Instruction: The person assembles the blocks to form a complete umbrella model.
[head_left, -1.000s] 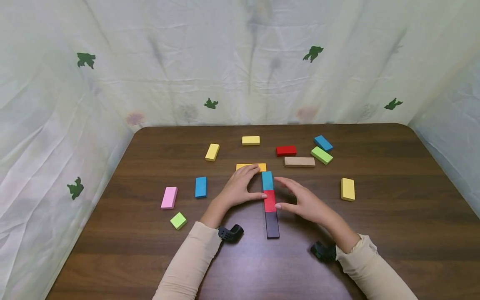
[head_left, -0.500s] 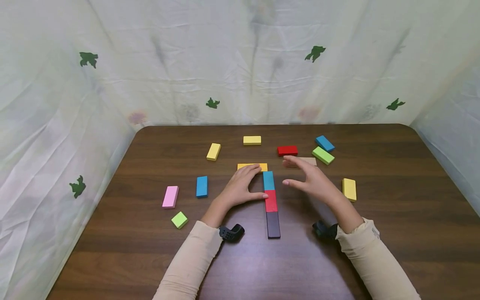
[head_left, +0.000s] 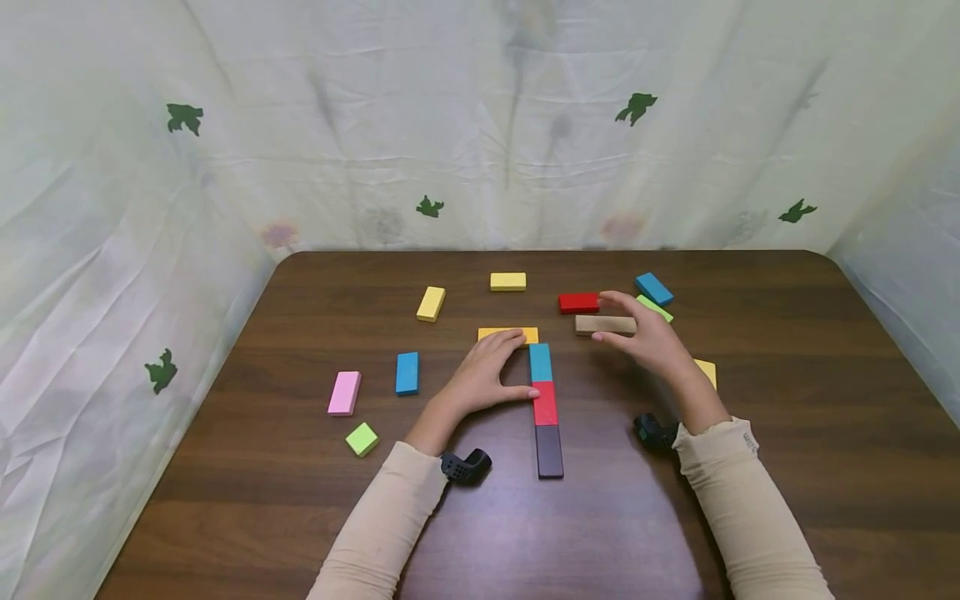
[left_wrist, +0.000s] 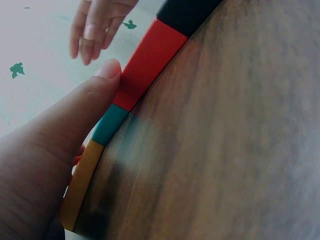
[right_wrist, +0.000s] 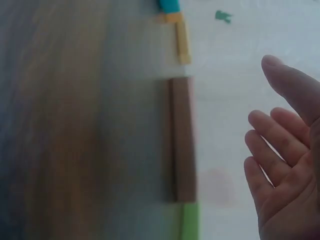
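Note:
A row of blocks runs toward the person: a teal block, a red block and a black block. Across its far end lies an orange block. My left hand rests by the row, thumb tip against the red block and fingertips at the orange one. Above a tan wooden block hovers my right hand, thumb and fingers spread, holding nothing. In the right wrist view the hand is apart from the tan block. Behind that block lies a second red block.
A blue block and a partly hidden green block lie beyond the right hand. A yellow block shows behind the right wrist. On the left are a pink block, a blue block and a small green block.
My right hand has moved away from the row, rightward and farther from the person, to above the tan block. The left hand has stayed in place.

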